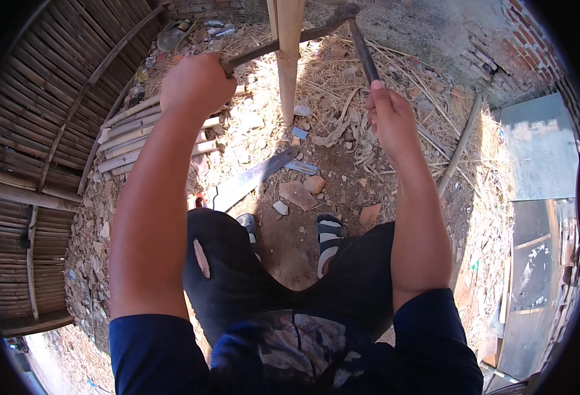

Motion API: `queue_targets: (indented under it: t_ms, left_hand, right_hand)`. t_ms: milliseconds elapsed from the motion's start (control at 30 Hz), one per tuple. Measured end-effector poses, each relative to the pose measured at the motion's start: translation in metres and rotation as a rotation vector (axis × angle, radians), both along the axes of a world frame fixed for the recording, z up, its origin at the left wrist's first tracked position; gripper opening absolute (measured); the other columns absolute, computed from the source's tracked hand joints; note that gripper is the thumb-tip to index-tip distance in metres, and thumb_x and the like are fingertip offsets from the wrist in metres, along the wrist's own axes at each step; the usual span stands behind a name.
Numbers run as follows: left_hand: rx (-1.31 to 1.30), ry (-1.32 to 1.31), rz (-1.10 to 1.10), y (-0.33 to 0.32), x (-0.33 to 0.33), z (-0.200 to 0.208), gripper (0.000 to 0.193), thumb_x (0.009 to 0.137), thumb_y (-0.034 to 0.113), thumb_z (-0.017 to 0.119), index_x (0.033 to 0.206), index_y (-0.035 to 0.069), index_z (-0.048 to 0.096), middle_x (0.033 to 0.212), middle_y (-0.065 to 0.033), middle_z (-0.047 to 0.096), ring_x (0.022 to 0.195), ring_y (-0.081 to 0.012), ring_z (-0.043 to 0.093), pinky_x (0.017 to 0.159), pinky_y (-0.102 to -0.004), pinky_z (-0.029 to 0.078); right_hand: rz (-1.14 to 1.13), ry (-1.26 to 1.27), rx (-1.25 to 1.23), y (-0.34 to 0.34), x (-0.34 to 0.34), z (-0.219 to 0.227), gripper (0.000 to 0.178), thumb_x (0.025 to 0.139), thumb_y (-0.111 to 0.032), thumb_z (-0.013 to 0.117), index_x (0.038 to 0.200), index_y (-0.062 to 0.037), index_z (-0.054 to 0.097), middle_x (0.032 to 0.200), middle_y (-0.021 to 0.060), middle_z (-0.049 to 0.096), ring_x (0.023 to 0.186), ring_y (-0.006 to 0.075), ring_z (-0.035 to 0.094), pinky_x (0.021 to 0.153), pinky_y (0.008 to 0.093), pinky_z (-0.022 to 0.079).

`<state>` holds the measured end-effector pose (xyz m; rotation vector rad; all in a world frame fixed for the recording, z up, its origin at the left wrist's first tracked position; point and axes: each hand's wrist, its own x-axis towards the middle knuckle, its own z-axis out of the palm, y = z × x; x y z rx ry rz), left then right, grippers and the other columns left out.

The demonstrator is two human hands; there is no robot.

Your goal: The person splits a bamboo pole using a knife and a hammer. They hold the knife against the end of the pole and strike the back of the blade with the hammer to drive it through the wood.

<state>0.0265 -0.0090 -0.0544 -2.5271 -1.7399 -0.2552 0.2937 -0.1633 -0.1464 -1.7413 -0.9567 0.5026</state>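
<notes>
A bamboo pole point(288, 79) stands upright in front of me, its foot on the littered ground. My left hand point(198, 85) is closed in a fist round the handle of a machete-like blade point(257, 54), which crosses the pole to the right. How deep it sits in the bamboo I cannot tell. With my right hand point(392, 122) I grip a hammer point(363, 51), thumb along its handle. The hammer's dark head is at the far end of the blade; whether they touch is unclear.
Near my left foot lies a handsaw point(247, 181). Cut bamboo lengths point(132, 141) are piled on the left beside a slatted bamboo wall point(46, 99). Broken stones point(298, 195) and straw cover the ground. A brick wall point(533, 49) and grey panels point(540, 148) stand right.
</notes>
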Motion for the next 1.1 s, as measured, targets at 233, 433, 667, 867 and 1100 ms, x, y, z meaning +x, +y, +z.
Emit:
queue_targets:
  t_ms: [233,433,667,867,1100]
  left_hand:
    - [0.004,0.009,0.015,0.003,-0.010,-0.011,0.032,0.086,0.033,0.068,0.113,0.019,0.076,0.109,-0.0112,0.076,0.103,-0.0319,0.072,0.088,-0.0468,0.060]
    - [0.019,-0.001,-0.023,0.002,0.001,-0.002,0.031,0.086,0.034,0.067,0.111,0.017,0.075,0.107,-0.0125,0.076,0.100,-0.0326,0.073,0.089,-0.0460,0.060]
    - [0.070,0.000,-0.004,0.003,-0.008,-0.015,0.030,0.087,0.036,0.065,0.105,0.014,0.075,0.100,-0.0132,0.076,0.095,-0.0333,0.074,0.087,-0.0467,0.059]
    - [0.026,0.016,-0.016,0.001,-0.002,-0.004,0.033,0.087,0.035,0.067,0.113,0.015,0.074,0.109,-0.0132,0.075,0.102,-0.0326,0.073,0.090,-0.0463,0.060]
    - [0.032,0.036,0.020,0.003,-0.006,-0.011,0.034,0.087,0.036,0.067,0.114,0.015,0.074,0.109,-0.0141,0.075,0.103,-0.0329,0.073,0.090,-0.0471,0.060]
  right_hand:
    - [0.069,0.218,0.507,-0.037,-0.023,0.067,0.056,0.106,-0.057,0.049,0.090,-0.0059,0.064,0.064,-0.0035,0.049,0.059,0.0064,0.046,0.056,0.0243,0.038]
    - [0.036,-0.030,-0.041,-0.004,-0.018,0.011,0.052,0.107,-0.056,0.048,0.090,-0.0074,0.059,0.066,-0.0032,0.045,0.054,0.0062,0.040,0.051,0.0225,0.032]
    - [0.060,0.157,0.374,-0.035,-0.022,0.053,0.059,0.104,-0.060,0.051,0.085,-0.0049,0.063,0.066,-0.0026,0.051,0.060,0.0073,0.047,0.058,0.0250,0.039]
    - [0.032,0.051,0.050,-0.002,-0.006,0.005,0.056,0.106,-0.057,0.050,0.088,-0.0055,0.062,0.064,-0.0039,0.047,0.056,0.0063,0.042,0.054,0.0241,0.035]
    - [0.090,0.209,0.496,-0.037,-0.026,0.055,0.054,0.108,-0.053,0.047,0.089,-0.0048,0.062,0.064,-0.0029,0.050,0.056,0.0067,0.045,0.053,0.0254,0.035]
